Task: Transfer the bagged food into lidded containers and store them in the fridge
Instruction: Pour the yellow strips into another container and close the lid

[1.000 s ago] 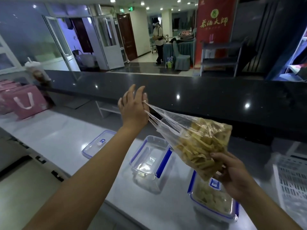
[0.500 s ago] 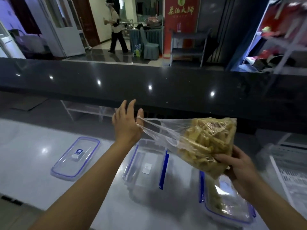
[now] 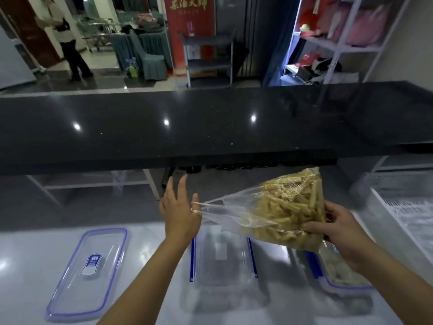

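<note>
A clear plastic bag filled with yellow food strips hangs on its side above the white counter. My left hand pulls the bag's mouth to the left, fingers spread, the plastic hooked by the thumb. My right hand grips the bag's full bottom end from below. Under the bag stands an empty clear container with blue side clips. Its blue-rimmed lid lies flat to the left. A lidded container holding pale food sits at the right, partly hidden by my right hand.
A raised black counter ledge runs across just beyond the white worktop. A white slatted rack lies at the right. Beyond the ledge a person walks in the hall, near shelves.
The view has tilted down and shifted right. Both hands have lowered the bag toward the empty container, tipping it nearer to level. The person in the hall has walked left.
</note>
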`<state>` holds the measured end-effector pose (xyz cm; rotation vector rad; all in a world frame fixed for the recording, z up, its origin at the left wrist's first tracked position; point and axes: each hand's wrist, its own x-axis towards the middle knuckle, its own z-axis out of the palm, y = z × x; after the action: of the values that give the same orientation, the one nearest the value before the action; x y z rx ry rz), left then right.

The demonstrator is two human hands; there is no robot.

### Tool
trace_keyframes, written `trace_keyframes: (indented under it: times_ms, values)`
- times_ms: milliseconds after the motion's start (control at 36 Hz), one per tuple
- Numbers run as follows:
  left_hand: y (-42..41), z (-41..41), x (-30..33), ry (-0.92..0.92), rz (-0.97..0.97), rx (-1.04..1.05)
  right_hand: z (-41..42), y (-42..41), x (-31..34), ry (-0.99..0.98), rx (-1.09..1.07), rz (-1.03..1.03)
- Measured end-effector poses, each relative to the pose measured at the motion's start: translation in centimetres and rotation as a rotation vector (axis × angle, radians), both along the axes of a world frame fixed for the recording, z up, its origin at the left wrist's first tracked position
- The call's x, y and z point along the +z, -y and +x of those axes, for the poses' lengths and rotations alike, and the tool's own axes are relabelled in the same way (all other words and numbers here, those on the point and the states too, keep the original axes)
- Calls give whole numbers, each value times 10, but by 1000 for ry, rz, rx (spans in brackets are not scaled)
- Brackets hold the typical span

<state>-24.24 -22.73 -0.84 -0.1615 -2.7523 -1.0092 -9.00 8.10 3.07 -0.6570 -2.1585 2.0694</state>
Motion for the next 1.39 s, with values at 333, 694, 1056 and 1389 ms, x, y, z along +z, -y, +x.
trace_keyframes:
  times_ms: [333,694,1056,1389]
  values:
    - [5,-13,-32,255,18,-70,2,24,11,3,-41,158]
    - [-5,-12,-49,247,36,-126,7,22,16,-28,-45,220]
    - [3,-7,-52,233,61,-82,1,37,29,-19,12,304]
    - [7,-5,-53,247,76,-71,0,40,26,25,-2,332]
